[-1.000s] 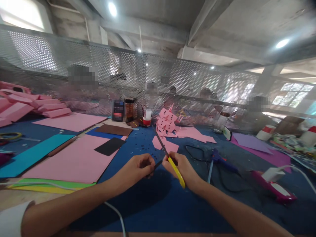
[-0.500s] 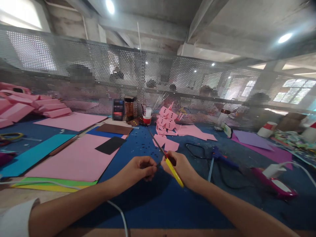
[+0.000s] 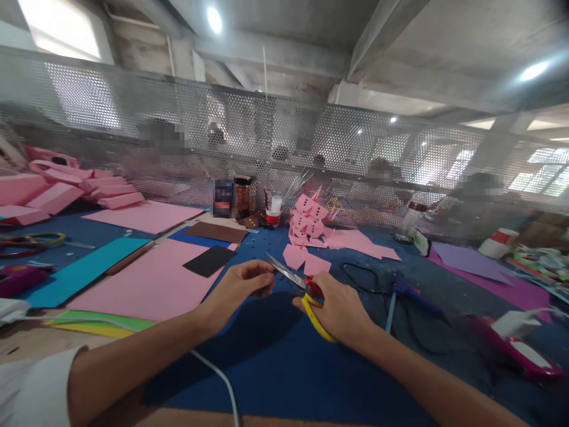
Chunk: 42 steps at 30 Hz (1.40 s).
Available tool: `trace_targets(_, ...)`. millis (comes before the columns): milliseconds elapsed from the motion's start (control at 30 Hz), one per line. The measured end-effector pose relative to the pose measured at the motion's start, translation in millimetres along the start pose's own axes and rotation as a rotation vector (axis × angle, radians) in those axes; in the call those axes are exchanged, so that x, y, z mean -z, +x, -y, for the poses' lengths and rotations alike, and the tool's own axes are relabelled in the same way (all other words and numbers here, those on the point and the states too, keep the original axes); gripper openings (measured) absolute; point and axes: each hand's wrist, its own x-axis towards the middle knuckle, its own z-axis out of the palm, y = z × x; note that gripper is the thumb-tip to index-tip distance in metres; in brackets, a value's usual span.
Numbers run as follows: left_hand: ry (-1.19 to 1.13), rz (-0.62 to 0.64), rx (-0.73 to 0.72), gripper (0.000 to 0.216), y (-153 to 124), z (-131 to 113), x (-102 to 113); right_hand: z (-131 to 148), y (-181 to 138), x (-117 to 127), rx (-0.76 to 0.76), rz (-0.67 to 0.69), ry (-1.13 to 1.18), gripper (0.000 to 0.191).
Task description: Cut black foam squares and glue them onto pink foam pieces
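My right hand (image 3: 338, 311) grips a pair of scissors (image 3: 297, 283) with yellow and red handles; the blades point left and away, toward my left hand. My left hand (image 3: 242, 284) is pinched shut on a small dark piece right at the blades, too small to name. Both hands hover over the blue table mat (image 3: 275, 367). A black paper rectangle (image 3: 208, 261) lies on a large pink sheet (image 3: 151, 284) just left of my left hand.
Pink cut-outs (image 3: 309, 222) are heaped behind the hands. A blue glue gun (image 3: 406, 290) and a pink one (image 3: 515, 350) lie to the right with cables. Jars and a cup (image 3: 242, 198) stand by the perforated metal screen (image 3: 284, 136). Other people sit behind it.
The scissors have swung down from pointing steeply away to lying nearly flat toward the left hand. Both hands stayed close together; the view shifted slightly right.
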Motion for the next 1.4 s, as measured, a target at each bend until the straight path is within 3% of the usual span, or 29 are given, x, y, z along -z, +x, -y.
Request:
trace_targets(267, -0.041, -0.065, 0.000, 0.023, 1.3, 4.5, 4.3, -4.0, 2.6, -0.2, -0.047, 0.031, -0.096, 0.046)
trace_targets(767, -0.010, -0.030, -0.004, 0.019, 2.1, 6.4, 5.4, -2.5, 2.1, -1.2, -0.029, 0.089, -0.075, 0.046)
trace_targets(1400, 0.024, -0.012, -0.020, 0.017, 4.2, 8.3, 6.9, -1.5, 1.2, 0.1, -0.015, 0.066, -0.104, 0.049)
